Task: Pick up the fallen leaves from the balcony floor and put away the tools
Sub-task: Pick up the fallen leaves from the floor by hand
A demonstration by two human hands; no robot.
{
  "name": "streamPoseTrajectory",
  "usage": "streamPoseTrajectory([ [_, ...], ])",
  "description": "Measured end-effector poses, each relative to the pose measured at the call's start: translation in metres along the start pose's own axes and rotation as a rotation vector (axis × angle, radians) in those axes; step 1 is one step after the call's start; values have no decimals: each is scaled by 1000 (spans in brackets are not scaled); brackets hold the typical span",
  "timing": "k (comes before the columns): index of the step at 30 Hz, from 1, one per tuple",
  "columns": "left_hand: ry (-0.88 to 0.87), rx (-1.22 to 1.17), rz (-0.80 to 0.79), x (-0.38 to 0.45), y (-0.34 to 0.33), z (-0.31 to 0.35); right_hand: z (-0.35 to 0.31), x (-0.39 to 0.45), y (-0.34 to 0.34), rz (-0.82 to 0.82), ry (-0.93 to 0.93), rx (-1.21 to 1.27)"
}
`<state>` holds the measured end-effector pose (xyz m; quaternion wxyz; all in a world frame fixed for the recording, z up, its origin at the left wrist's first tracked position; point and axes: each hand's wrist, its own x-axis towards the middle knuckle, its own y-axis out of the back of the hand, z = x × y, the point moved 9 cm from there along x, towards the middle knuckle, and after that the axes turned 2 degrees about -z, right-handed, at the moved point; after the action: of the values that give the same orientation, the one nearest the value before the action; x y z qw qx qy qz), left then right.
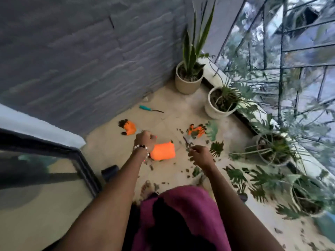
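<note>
My left hand (pixel 145 141) is curled in a fist over the floor. It grips a small tool (pixel 139 131), with a grey tip showing on one side of the fist and an orange end on the other. My right hand (pixel 200 155) pinches small leaf bits (pixel 190 149) at its fingertips, though the view is blurred. An orange pouch (pixel 163 151) lies between the hands. Orange gloves lie to the left (pixel 129 128) and the right (pixel 196 131). A teal-handled tool (pixel 150 109) rests near the wall. Fallen green leaves (pixel 217 148) and scattered bits (pixel 196 171) litter the tiles.
Potted plants line the railing side: a beige pot (pixel 187 84), a white pot (pixel 217 109) and others (pixel 272 151) further right. The grey stone wall (pixel 81 60) stands on the left. A dark door frame (pixel 85 160) is at lower left. My feet (pixel 147 189) stand below the hands.
</note>
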<state>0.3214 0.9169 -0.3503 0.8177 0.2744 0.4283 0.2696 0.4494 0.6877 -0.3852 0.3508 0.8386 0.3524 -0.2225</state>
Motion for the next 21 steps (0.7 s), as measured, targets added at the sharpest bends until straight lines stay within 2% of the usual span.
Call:
streamPoseTrajectory([
  [4, -30, 5, -49, 44, -10, 20, 3, 43, -2, -10, -39, -23],
  [9, -1, -10, -106, 112, -63, 20, 34, 124, -6, -12, -86, -79],
  [17, 62, -151, -166, 286, -225, -39, 145, 335, -52, -70, -105, -274],
  [21, 71, -207, -157, 371, -300, -78, 208, 444, -68, -17, -50, -417],
])
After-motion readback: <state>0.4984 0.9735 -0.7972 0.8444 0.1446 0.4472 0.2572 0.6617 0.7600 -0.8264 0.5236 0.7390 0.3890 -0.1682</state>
